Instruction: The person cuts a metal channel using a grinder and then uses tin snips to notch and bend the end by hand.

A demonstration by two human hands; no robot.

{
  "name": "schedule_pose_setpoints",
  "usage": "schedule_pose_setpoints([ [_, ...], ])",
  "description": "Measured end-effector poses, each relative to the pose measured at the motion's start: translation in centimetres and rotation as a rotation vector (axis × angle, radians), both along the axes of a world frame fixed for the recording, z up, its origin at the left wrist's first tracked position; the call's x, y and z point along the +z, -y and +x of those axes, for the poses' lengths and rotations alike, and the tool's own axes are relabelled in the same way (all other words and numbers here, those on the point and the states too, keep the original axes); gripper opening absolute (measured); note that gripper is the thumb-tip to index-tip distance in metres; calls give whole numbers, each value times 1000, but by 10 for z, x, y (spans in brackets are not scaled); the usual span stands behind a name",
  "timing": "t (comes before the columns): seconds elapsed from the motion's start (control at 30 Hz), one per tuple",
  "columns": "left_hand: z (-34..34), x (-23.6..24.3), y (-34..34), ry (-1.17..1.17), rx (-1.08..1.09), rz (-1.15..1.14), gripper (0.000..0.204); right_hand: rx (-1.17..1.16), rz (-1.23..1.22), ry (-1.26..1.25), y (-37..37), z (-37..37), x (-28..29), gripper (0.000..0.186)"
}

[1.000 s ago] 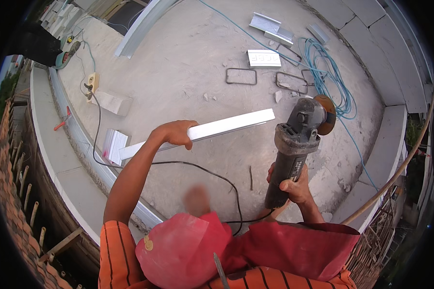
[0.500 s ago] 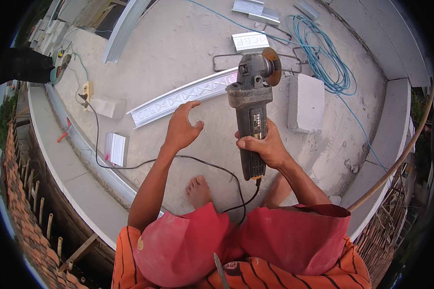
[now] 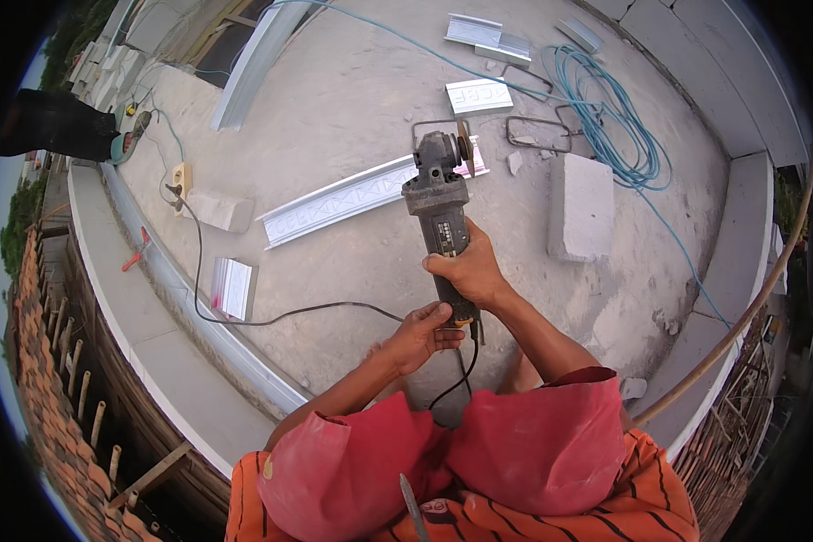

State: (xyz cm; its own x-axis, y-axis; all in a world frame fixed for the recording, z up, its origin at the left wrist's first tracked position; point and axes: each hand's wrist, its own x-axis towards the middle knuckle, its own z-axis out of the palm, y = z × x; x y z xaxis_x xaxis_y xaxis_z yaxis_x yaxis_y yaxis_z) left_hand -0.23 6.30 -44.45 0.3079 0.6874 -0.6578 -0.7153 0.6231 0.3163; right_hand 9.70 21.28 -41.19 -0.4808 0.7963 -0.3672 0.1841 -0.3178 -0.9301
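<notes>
My right hand is wrapped around the dark body of an angle grinder, its thumb across the casing. The grinder stands nearly upright, head away from me, and its worn disc shows almost edge-on. At the rear end of the grinder, my left hand has its thumb and fingers curled against the casing beside the cord. A black power cord runs from there to an extension socket on the left. Beyond the grinder lies a long silvery metal channel, partly hidden by the head.
A pale block sits to the right, below a coiled blue hose. Short metal channel pieces lie farther off. Another person's foot is at the far left. Low walls edge the floor.
My left hand has moved from open air to the grinder's rear end and closed there. The grinder has shifted slightly left and nearer, its disc turning from broad view to nearly edge-on.
</notes>
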Motion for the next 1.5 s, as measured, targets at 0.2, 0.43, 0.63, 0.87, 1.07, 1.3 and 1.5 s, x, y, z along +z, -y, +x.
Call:
schedule_pose_setpoints([
  [0.2,-56,3,-24,-343,-494,47,59,-24,-65,6,-5,-19,-18,44],
  [0.43,-178,-30,-99,-2228,-555,454,107,77,-45,109,2,-32,-12,73],
  [0.63,-199,-38,-142,-2032,-948,330,118,126,-1,256,4,-31,-16,71],
  [0.87,-184,-36,-134,-1860,-944,432,108,157,-17,151,10,-34,-23,66],
  [1.07,-169,-63,-108,-2179,-680,547,104,167,-111,145,15,-36,-28,65],
  [1.3,-171,-59,-109,-2114,-604,553,88,223,-129,165,8,-33,-29,63],
  [1.5,-168,-64,-105,-2167,-559,584,87,243,-137,192,11,-35,-34,62],
])
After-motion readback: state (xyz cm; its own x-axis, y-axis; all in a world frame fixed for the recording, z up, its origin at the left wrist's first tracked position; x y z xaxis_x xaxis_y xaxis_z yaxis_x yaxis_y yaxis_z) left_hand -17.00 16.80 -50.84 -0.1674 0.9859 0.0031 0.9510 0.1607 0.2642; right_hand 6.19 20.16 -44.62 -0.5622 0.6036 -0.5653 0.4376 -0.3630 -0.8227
